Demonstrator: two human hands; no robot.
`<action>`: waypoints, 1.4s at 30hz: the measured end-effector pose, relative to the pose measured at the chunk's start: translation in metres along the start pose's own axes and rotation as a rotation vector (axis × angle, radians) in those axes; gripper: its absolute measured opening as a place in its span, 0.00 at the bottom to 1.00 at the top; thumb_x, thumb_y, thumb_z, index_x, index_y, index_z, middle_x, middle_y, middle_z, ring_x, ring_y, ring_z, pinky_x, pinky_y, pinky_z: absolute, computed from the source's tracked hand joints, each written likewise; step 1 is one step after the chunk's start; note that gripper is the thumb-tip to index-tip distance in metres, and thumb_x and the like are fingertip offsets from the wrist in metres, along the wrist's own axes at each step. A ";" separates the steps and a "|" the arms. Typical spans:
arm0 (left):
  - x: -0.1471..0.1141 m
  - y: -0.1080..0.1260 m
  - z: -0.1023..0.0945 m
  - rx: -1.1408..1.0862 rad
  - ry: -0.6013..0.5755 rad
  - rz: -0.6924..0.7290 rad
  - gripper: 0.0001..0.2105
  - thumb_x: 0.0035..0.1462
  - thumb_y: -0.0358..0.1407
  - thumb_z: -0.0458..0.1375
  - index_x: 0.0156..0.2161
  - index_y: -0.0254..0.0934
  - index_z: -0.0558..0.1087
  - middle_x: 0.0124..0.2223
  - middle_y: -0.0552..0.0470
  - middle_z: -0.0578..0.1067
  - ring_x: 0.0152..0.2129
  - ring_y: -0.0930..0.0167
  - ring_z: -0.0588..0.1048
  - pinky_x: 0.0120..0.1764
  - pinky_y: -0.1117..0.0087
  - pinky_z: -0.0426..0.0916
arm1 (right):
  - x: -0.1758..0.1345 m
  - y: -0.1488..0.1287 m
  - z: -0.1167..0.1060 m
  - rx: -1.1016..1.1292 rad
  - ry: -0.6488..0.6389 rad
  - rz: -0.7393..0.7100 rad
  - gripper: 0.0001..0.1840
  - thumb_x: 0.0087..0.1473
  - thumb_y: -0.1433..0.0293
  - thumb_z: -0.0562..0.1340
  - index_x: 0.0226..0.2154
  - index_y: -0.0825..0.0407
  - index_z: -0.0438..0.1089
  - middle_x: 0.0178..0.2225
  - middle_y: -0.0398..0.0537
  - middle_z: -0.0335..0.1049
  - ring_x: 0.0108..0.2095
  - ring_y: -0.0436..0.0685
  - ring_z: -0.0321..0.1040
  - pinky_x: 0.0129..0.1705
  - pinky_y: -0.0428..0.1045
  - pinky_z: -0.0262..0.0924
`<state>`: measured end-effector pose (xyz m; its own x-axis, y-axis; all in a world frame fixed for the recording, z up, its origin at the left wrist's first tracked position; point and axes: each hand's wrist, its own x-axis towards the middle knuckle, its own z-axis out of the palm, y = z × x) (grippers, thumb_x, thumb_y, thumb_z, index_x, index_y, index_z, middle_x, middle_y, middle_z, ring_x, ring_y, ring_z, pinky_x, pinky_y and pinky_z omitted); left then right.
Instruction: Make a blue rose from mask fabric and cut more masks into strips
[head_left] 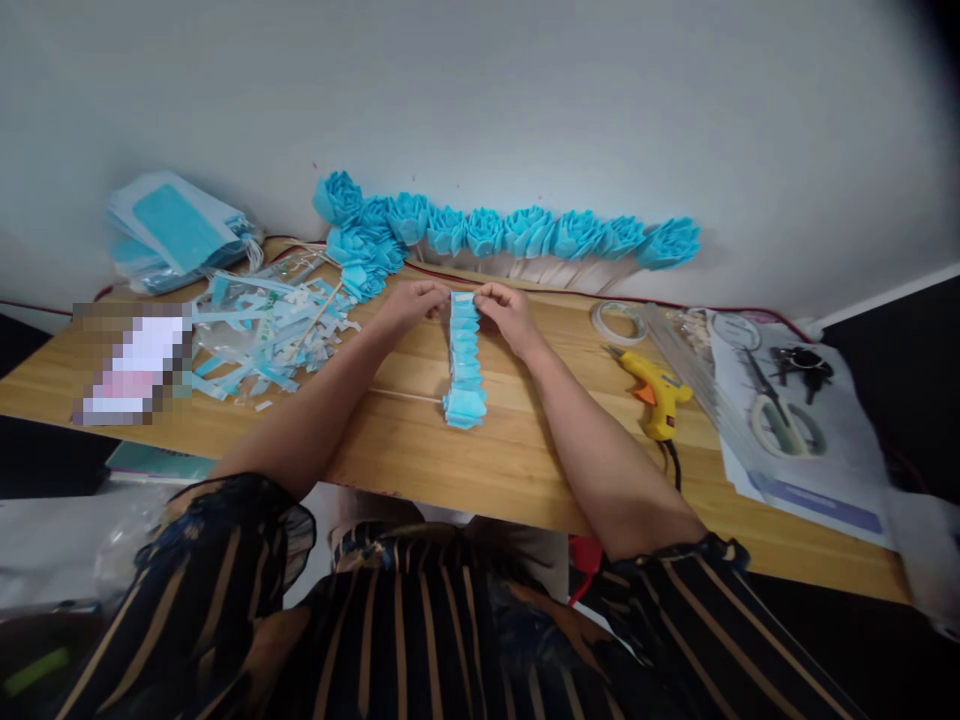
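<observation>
A light blue pleated strip [466, 350] lies lengthwise on the wooden table, with a small white patch at its far end. Its near end joins a partly rolled blue flower head [464, 407], from which a thin stick [409, 396] points left. My left hand [417, 302] pinches the far left corner of the strip between thumb and finger. On the opposite corner, my right hand [507, 311] is closed in the same kind of pinch.
Finished blue flowers [484, 232] line the wall. Left are blue and white scraps [277, 325], a mask stack [176, 225] and a blurred phone [135, 365]. Right are a tape roll [619, 321], a yellow glue gun [654, 392], scissors [784, 425] and keys [806, 365] on paper.
</observation>
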<state>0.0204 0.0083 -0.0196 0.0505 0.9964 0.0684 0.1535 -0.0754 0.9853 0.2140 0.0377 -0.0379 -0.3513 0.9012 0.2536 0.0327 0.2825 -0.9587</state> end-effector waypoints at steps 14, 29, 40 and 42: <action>0.001 -0.001 0.002 0.023 0.021 -0.032 0.04 0.50 0.32 0.62 0.27 0.35 0.72 0.21 0.58 0.69 0.20 0.77 0.66 0.29 0.74 0.61 | 0.001 0.005 -0.001 0.040 -0.024 0.013 0.14 0.47 0.57 0.65 0.30 0.51 0.73 0.25 0.39 0.67 0.28 0.50 0.60 0.32 0.47 0.55; -0.003 0.005 0.006 0.189 0.243 0.126 0.05 0.53 0.35 0.59 0.29 0.36 0.72 0.24 0.56 0.69 0.24 0.74 0.66 0.30 0.72 0.59 | 0.000 0.006 0.001 -0.002 0.027 -0.042 0.15 0.49 0.56 0.66 0.28 0.50 0.70 0.23 0.39 0.64 0.26 0.49 0.59 0.31 0.47 0.57; -0.011 0.011 0.010 0.642 0.163 0.407 0.04 0.54 0.34 0.60 0.33 0.37 0.77 0.30 0.52 0.74 0.28 0.70 0.69 0.34 0.69 0.60 | 0.000 0.006 0.005 -0.039 0.000 -0.090 0.18 0.50 0.53 0.67 0.28 0.51 0.70 0.23 0.39 0.65 0.25 0.48 0.59 0.29 0.46 0.55; -0.010 0.009 0.009 0.702 0.168 0.419 0.05 0.54 0.33 0.60 0.34 0.37 0.78 0.30 0.51 0.75 0.28 0.69 0.70 0.35 0.68 0.62 | 0.000 0.005 0.006 -0.063 -0.006 -0.116 0.17 0.51 0.54 0.66 0.28 0.51 0.70 0.22 0.39 0.64 0.24 0.48 0.58 0.29 0.47 0.55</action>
<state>0.0304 -0.0028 -0.0129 0.1012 0.8687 0.4849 0.7368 -0.3929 0.5502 0.2081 0.0373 -0.0433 -0.3619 0.8593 0.3616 0.0496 0.4051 -0.9129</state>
